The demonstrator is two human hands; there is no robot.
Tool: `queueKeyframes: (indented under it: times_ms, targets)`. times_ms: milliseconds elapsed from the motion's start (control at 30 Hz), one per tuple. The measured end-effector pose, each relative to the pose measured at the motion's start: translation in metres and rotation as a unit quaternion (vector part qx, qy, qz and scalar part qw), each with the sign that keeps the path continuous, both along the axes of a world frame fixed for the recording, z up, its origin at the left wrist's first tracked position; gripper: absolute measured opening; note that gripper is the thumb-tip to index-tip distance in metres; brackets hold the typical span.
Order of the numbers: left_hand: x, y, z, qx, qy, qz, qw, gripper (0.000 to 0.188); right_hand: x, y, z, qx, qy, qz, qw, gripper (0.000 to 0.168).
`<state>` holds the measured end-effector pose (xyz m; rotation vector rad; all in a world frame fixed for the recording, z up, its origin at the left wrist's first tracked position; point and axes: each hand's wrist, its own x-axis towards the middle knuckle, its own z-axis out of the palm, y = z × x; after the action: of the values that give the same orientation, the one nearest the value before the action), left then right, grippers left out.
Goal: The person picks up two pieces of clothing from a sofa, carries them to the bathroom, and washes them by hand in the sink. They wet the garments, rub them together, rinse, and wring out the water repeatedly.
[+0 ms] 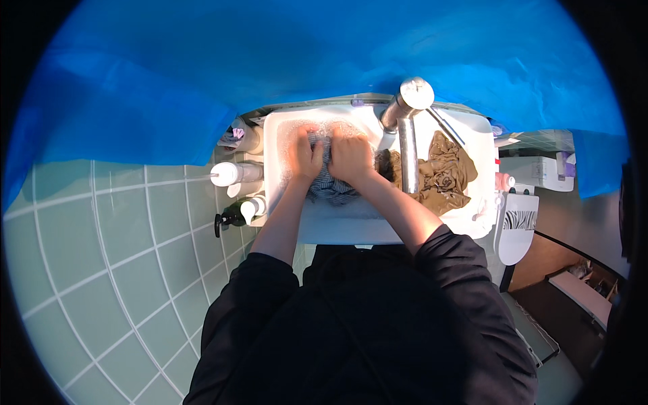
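Observation:
Both of my hands are down in a white washbasin (349, 230) that holds sudsy water (288, 136). A wet blue-and-white striped cloth (329, 190) lies bunched between and below them. My left hand (306, 157) grips its left side, the thumb resting along the fabric. Curled into a fist, my right hand (351, 153) grips the cloth from the right; its fingertips are hidden. A brown wet garment (448, 174) with a printed pattern lies crumpled on the basin's right side. Beside it is a small dark item (387, 164), partly hidden by the faucet, that I cannot identify.
A metal faucet (408, 152) reaches over the basin right of my hands. Pump bottles (235, 173) and a dark green pump bottle (234, 213) line the left rim. Blue sheeting (324, 50) hangs behind. A toilet lid (517, 228) stands to the right, a tiled wall (121, 228) to the left.

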<state>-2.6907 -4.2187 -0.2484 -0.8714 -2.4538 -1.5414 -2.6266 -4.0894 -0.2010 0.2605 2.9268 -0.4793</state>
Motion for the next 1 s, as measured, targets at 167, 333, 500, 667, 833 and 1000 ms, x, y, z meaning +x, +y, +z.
queueKeyframes:
  times_ms: [167, 333, 500, 667, 833, 1000]
  targets:
    - [-0.004, 0.012, 0.008, 0.073, -0.081, 0.077, 0.991, 0.025, 0.016, 0.008, -0.014, -0.013, 0.202, -0.009, 0.979, 0.049]
    - [-0.019, -0.006, 0.002, -0.006, -0.151, 0.057, 0.987, 0.026, 0.05, 0.003, 0.022, -0.104, 0.306, 0.044, 0.945, 0.052]
    - [-0.021, -0.007, 0.034, -0.106, -0.386, -0.094, 0.911, 0.05, 0.075, 0.015, 0.034, -0.188, 0.287, 0.168, 0.924, 0.047]
    - [0.018, -0.006, 0.073, -0.151, -0.41, -0.176, 0.882, 0.068, 0.113, 0.021, 0.044, -0.263, 0.229, 0.206, 0.914, 0.042]
    - [0.084, -0.027, 0.094, -0.223, -0.298, -0.063, 0.926, 0.069, 0.143, 0.036, 0.045, -0.363, 0.169, 0.206, 0.893, 0.042]
    - [0.152, -0.015, 0.116, -0.495, -0.089, -0.016, 0.864, 0.055, 0.141, 0.034, 0.038, -0.239, 0.201, 0.108, 0.944, 0.076]
